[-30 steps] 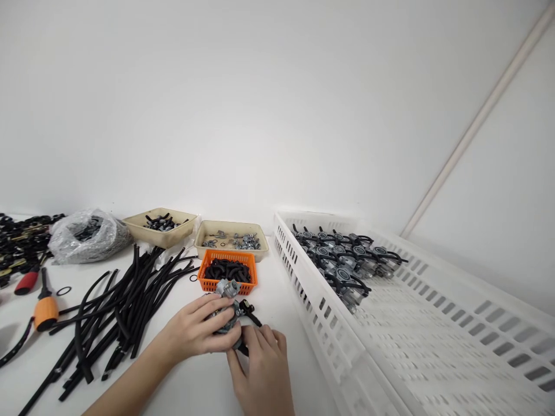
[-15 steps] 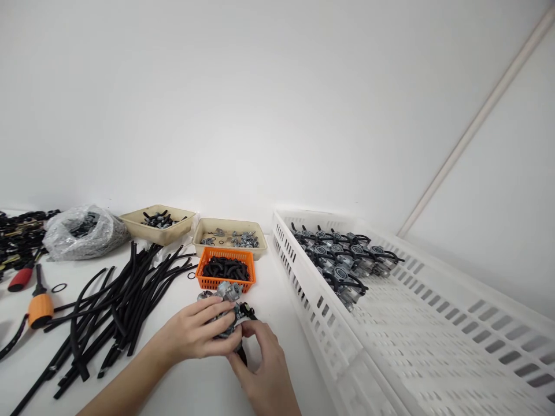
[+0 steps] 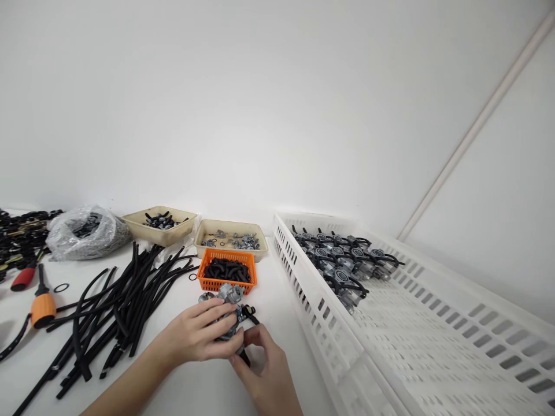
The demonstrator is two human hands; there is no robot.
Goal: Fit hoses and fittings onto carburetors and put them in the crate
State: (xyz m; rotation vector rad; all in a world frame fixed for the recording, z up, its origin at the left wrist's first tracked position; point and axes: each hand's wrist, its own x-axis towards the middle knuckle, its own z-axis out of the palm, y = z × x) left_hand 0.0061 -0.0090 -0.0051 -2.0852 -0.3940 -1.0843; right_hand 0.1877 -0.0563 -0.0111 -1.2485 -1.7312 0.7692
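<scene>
My left hand [image 3: 203,330] is closed over a grey metal carburetor [image 3: 231,293] just above the white table, its fingers across the body. A black lever-like part [image 3: 248,312] juts from the carburetor's right side. My right hand [image 3: 269,370] pinches a short black hose [image 3: 245,357] at the near side of the carburetor between thumb and forefinger. Where that hose meets the metal is hidden by my fingers. Just beyond the carburetor stands an orange basket [image 3: 228,285] of short black hoses.
Long black hoses [image 3: 125,300] lie left of my hands, near an orange-handled screwdriver [image 3: 42,309] and a red handle [image 3: 23,278]. At the back are two beige trays [image 3: 229,252] [image 3: 143,228] of small parts and a plastic bag [image 3: 87,237]. A white crate [image 3: 347,346] holding several carburetors [image 3: 342,274] borders the right.
The view has shifted very slightly. Both hands keep their hold on the carburetor and hose; a little more of the hose shows below my left fingers.
</scene>
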